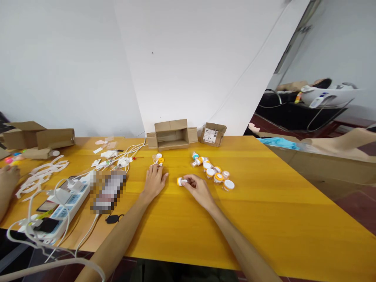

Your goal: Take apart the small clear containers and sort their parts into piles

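The right hand (pixel 198 190) pinches 1 small clear jar (pixel 181 181), its yellow-and-white lid (pixel 178 181) pointing left, between the left hand (pixel 153 181) and the other jars (pixel 219 177); the left hand lies palm down, loosely spread, near small caps (pixel 160 160) on the table (pixel 264 203)

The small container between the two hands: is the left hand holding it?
No, the right hand holds the container, while the left hand is apart from it.
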`<move>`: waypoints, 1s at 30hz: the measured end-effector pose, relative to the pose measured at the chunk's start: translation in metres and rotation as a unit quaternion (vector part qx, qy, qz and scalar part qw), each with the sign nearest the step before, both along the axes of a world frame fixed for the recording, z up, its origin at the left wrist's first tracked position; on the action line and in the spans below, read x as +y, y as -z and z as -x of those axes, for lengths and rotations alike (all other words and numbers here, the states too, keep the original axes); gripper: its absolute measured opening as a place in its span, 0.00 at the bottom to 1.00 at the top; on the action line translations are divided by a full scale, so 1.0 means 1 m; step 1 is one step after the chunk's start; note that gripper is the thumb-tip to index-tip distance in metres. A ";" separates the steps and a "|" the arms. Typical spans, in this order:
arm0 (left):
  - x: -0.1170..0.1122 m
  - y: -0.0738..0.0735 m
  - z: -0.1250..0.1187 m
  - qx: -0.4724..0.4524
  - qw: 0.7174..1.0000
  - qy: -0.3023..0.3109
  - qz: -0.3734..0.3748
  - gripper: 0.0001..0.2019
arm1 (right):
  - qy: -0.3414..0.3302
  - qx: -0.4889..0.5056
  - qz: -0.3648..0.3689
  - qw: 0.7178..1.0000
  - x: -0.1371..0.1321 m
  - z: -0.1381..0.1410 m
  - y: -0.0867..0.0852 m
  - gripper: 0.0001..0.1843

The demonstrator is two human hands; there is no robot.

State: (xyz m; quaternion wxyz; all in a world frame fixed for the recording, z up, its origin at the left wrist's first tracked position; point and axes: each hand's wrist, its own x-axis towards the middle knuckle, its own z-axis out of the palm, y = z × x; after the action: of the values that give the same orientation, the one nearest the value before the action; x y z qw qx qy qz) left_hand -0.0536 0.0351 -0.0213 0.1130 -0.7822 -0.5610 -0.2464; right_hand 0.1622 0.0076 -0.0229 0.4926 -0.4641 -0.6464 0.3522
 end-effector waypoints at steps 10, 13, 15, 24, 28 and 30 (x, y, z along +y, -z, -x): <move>-0.002 0.003 -0.005 -0.004 1.000 -0.016 -0.004 0.19 | 0.002 0.012 0.023 1.000 -0.001 0.000 -0.003 0.11; -0.001 0.006 -0.004 -0.006 1.000 -0.030 0.000 0.21 | -0.002 0.014 0.031 0.999 -0.001 0.000 -0.004 0.12; 0.000 0.007 -0.003 -0.008 1.000 -0.028 0.005 0.21 | -0.003 0.015 0.034 0.999 -0.001 0.000 -0.003 0.13; -0.003 -0.001 -0.007 -0.002 0.997 -0.041 0.059 0.20 | 0.001 0.042 0.054 0.998 -0.001 0.000 -0.003 0.15; -0.004 -0.005 -0.008 -0.035 0.997 -0.030 0.055 0.19 | 0.004 0.051 0.049 0.997 -0.001 0.000 -0.003 0.17; -0.007 -0.009 -0.010 -0.068 0.996 -0.002 0.052 0.18 | 0.005 0.058 0.047 0.997 -0.001 0.000 -0.003 0.18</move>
State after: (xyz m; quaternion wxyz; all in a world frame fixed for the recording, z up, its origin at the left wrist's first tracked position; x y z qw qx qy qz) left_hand -0.0437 0.0283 -0.0122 0.0346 -0.7674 -0.5809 -0.2691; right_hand 0.1623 0.0069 -0.0196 0.5088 -0.4687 -0.5972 0.4059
